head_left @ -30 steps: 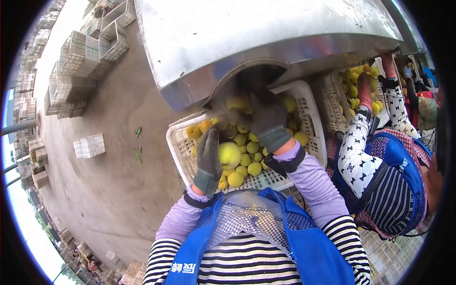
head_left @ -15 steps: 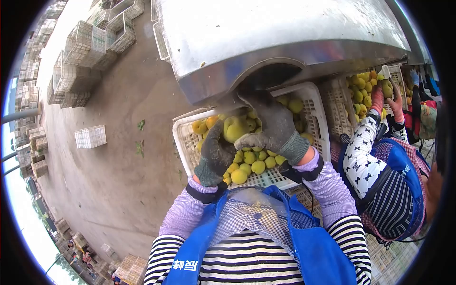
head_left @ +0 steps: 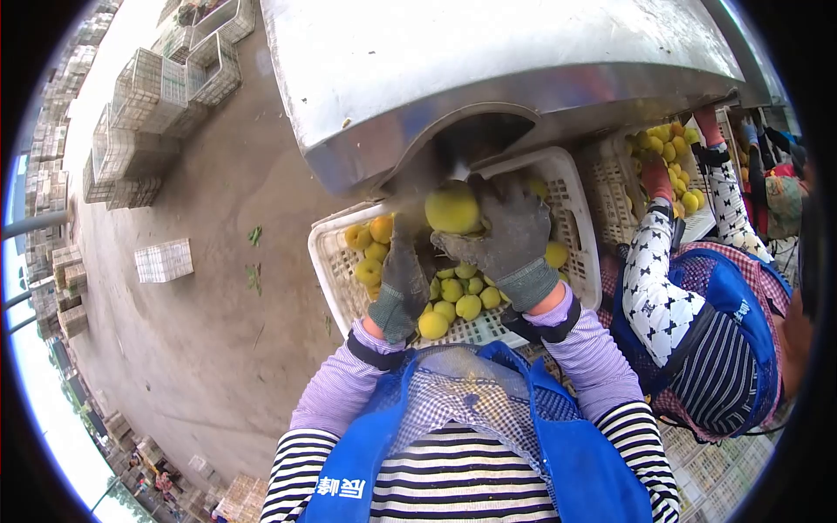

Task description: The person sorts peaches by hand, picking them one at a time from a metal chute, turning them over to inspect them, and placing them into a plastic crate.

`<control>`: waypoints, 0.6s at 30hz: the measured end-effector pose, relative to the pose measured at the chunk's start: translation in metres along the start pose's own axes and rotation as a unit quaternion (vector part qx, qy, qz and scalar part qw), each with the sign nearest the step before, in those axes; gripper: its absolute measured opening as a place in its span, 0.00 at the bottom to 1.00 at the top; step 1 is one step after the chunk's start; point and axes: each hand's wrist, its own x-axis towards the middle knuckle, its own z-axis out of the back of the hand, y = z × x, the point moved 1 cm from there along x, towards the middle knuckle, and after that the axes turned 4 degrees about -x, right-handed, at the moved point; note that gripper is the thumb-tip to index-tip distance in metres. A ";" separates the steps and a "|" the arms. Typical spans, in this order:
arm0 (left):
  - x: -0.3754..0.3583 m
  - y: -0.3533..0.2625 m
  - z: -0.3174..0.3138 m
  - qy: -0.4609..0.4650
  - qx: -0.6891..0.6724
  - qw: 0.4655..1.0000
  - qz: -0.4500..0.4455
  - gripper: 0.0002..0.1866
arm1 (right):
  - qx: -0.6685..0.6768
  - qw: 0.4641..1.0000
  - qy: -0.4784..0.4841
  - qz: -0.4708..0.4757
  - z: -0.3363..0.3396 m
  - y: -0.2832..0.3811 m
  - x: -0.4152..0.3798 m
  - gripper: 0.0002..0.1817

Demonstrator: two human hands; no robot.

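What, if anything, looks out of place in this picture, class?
Green leafy scraps lie loose on the floor between a lone white crate and the fruit-filled crate, looking like stray litter.

Over a white crate (head_left: 571, 209) of smaller fruits (head_left: 468, 306), the gloved right hand (head_left: 516, 234) held a large yellow fruit (head_left: 451, 209), with the gloved left hand (head_left: 402, 279) near that fruit.

Far housing (head_left: 506, 61): smooth, glossy metal. Near crate (head_left: 325, 261): matt plastic. Gloves (head_left: 516, 234): dull cloth. Fruit (head_left: 452, 207): smooth, matt skin.
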 end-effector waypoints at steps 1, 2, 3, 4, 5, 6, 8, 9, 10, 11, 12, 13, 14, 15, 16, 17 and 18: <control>0.005 0.006 0.016 -0.005 0.006 1.000 0.025 0.36 | -0.036 0.999 -0.017 0.002 -0.007 -0.006 0.011 0.38; 0.007 0.012 0.027 -0.012 0.013 0.999 0.050 0.37 | -0.051 0.998 -0.024 0.006 -0.024 -0.016 0.017 0.37; 0.006 0.015 0.025 -0.046 0.016 0.998 0.028 0.36 | -0.066 0.997 -0.032 0.010 -0.049 -0.026 0.022 0.36; 0.006 0.015 0.028 -0.055 0.017 0.998 0.032 0.35 | -0.080 0.996 -0.041 0.015 -0.066 -0.032 0.032 0.35; 0.004 0.015 0.033 -0.066 0.017 0.997 0.037 0.35 | -0.060 0.997 -0.041 0.025 -0.074 -0.031 0.047 0.33; 0.001 0.015 0.041 -0.077 0.017 0.996 0.042 0.34 | -0.041 0.998 -0.041 0.036 -0.084 -0.026 0.062 0.32; -0.005 0.020 0.054 -0.093 0.032 0.995 0.029 0.33 | -0.013 1.000 -0.014 0.024 -0.089 -0.017 0.070 0.29; -0.004 0.028 0.062 -0.101 0.038 0.994 0.024 0.33 | -0.005 1.000 0.012 0.005 -0.082 -0.017 0.073 0.27; -0.001 0.037 0.069 -0.137 0.070 0.988 0.024 0.32 | 0.002 0.999 0.041 -0.017 -0.073 -0.019 0.070 0.26; 0.007 0.047 0.081 -0.168 0.104 0.980 0.023 0.31 | 0.038 0.999 0.013 -0.004 -0.064 -0.024 0.064 0.27; 0.016 0.058 0.099 -0.198 0.139 0.970 0.020 0.30 | 0.074 0.997 -0.016 0.010 -0.053 -0.029 0.057 0.27; 0.022 0.071 0.118 -0.152 0.304 0.940 -0.020 0.29 | 0.109 0.993 -0.044 0.025 -0.046 -0.036 0.048 0.28; 0.027 0.085 0.138 -0.123 0.459 0.877 -0.073 0.28 | 0.143 0.990 -0.007 -0.005 -0.046 -0.049 0.035 0.27; 0.033 0.084 0.136 -0.116 0.575 0.808 -0.056 0.28 | 0.177 0.983 0.031 -0.035 -0.055 -0.068 0.015 0.25; 0.041 0.085 0.135 -0.106 0.680 0.724 -0.034 0.29 | 0.212 0.972 0.071 -0.067 -0.068 -0.091 -0.004 0.23; 0.043 0.091 0.133 -0.064 0.739 0.668 -0.057 0.24 | 0.139 0.979 0.114 -0.100 -0.082 -0.116 -0.030 0.21; 0.046 0.100 0.132 -0.037 0.782 0.622 -0.001 0.22 | 0.065 0.977 0.156 -0.131 -0.099 -0.136 -0.053 0.19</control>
